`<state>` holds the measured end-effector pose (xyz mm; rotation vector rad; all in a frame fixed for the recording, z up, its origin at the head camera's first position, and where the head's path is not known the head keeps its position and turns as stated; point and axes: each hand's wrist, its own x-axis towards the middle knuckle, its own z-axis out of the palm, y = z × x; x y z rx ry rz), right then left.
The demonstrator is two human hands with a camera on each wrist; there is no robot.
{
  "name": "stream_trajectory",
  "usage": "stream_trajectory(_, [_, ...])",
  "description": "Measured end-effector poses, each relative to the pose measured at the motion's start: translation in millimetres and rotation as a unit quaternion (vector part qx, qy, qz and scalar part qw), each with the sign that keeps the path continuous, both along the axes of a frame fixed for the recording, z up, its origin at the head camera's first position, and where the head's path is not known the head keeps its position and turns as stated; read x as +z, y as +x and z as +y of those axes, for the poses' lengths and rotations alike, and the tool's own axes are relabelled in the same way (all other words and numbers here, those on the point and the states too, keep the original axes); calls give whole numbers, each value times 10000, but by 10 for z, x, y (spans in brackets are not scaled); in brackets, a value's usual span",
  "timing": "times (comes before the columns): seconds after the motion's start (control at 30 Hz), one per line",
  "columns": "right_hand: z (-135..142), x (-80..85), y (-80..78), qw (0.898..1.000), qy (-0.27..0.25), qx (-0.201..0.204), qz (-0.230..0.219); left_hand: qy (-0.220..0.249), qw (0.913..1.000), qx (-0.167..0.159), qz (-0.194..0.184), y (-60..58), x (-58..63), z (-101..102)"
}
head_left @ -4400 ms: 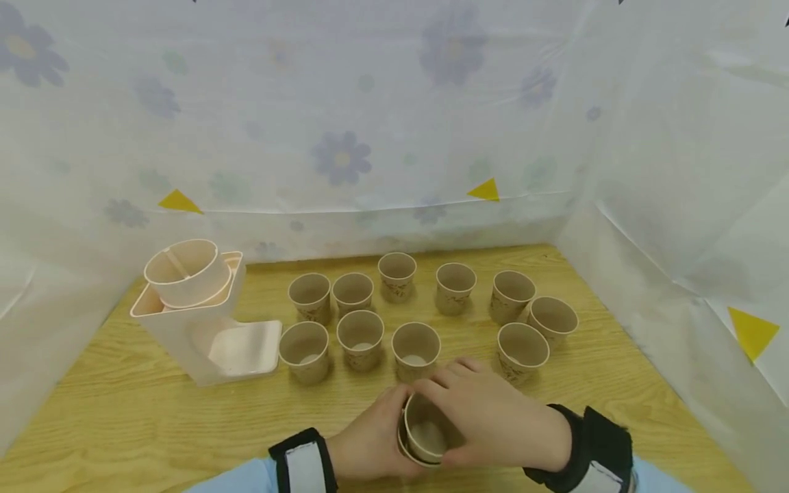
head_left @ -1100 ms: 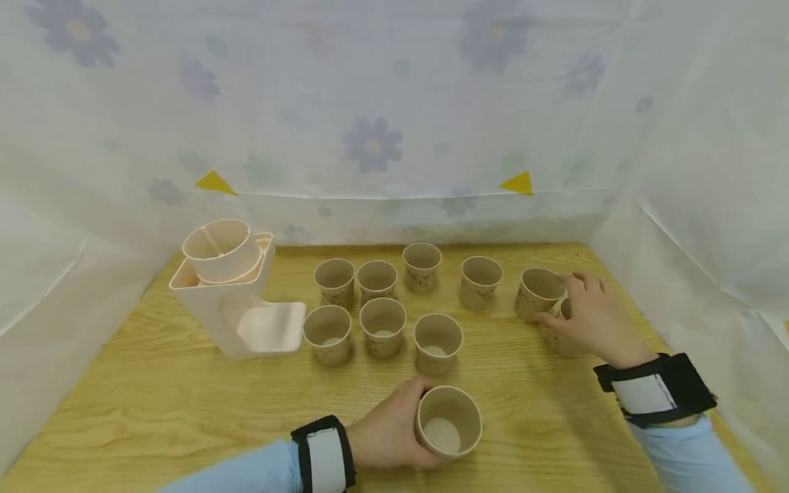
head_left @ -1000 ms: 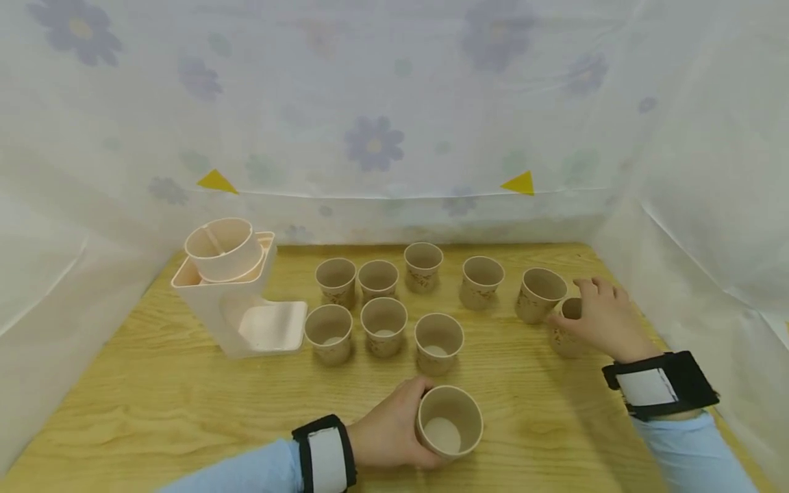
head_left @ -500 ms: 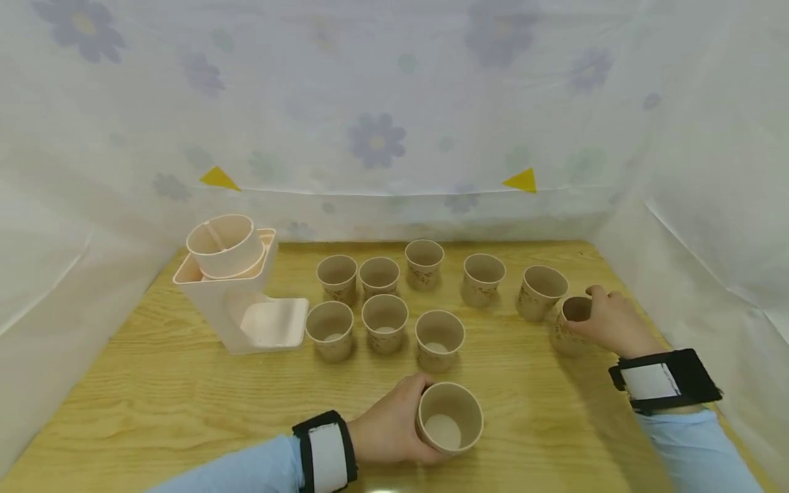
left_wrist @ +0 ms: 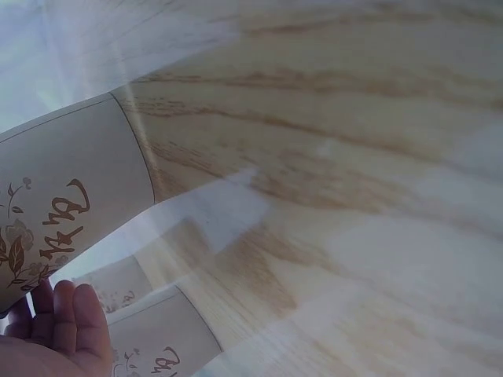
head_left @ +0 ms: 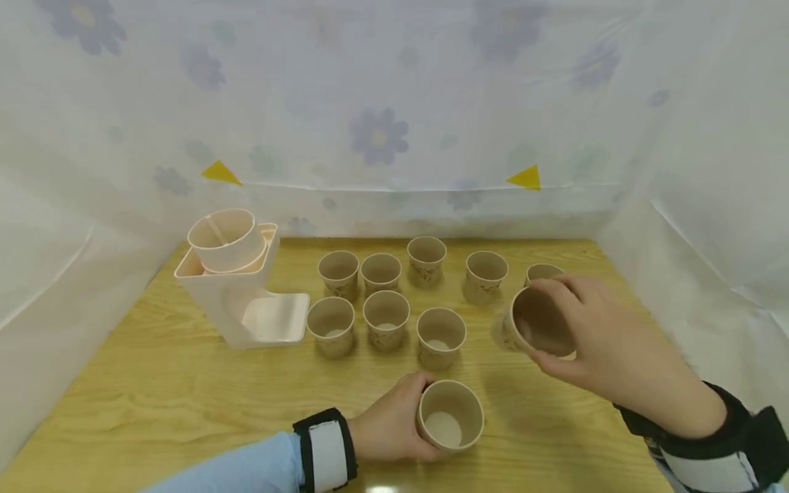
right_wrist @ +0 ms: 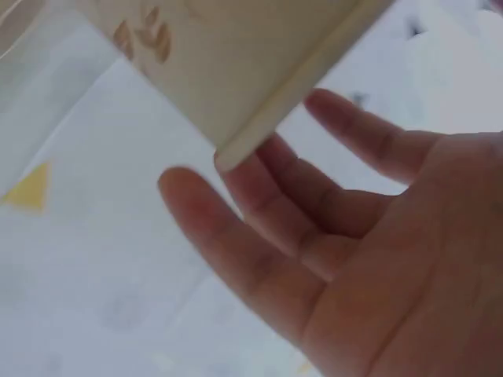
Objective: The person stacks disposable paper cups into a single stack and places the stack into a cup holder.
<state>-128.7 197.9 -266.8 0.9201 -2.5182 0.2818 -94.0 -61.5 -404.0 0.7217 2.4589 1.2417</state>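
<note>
At the front of the table, my left hand grips the side of a beige paper cup, mouth up. The left wrist view shows brown writing and flowers on the wall of this cup, with curled fingers beneath it. To the right, my right hand holds another paper cup by its rim, lifted and tilted with its mouth towards me. In the right wrist view, fingers reach the rim of that leaf-printed cup.
Several similar paper cups stand upright in two loose rows, among them a front cup and a back cup. A pale pink plastic stand with a round holder is at left. Flowered white sheeting walls the wooden table.
My right hand has lifted the far-right cup and brought it leftward and nearer. Earlier, both hands were at two nested cups; a right-side front cup has since left its place. The left hand stays low.
</note>
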Motion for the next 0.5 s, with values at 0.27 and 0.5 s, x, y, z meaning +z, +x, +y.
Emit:
stream_trajectory(0.27, [-379,14,379,9903,316,1343,-155,111,9998,-73,124,-28,-8,15])
stream_trajectory(0.5, [-547,-185,389,9759,831,1660,-1147,5,9999,-25,112,-13,-11,14])
